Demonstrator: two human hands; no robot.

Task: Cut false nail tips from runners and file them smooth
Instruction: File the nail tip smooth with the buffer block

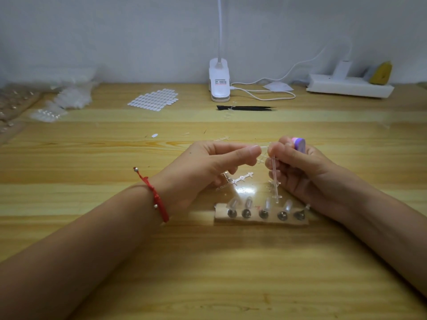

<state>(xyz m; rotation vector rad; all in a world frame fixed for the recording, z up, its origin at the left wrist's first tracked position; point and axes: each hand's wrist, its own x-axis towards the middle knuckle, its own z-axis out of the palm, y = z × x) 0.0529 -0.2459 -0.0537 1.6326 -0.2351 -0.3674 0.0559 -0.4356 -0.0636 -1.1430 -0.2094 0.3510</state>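
1. Two bare hands meet over a wooden table [92, 227], head view only.
2. Left hand [208, 162]: thumb and forefinger pinched together at the tip of a clear nail tip [264, 147]; other fingers curled under. Red string bracelet [157, 197] on the wrist.
3. Right hand [298, 167]: fingers closed round a clear plastic runner [275, 179] that hangs down nearly upright; a pink-purple file block [299, 143] sits tucked at the top of the same hand.
4. Spare clear runner [238, 180] lies on the table just under the left hand.
5. Wooden holder block [261, 221] nearer the camera, below both hands, with five metal studs, clear tips on most of them.
6. Far side: sheet of white nail stickers [154, 99], clip lamp base [219, 80] with white cable, black tweezers [247, 108], white power strip [349, 87], bags of clear tips [69, 95] at left.
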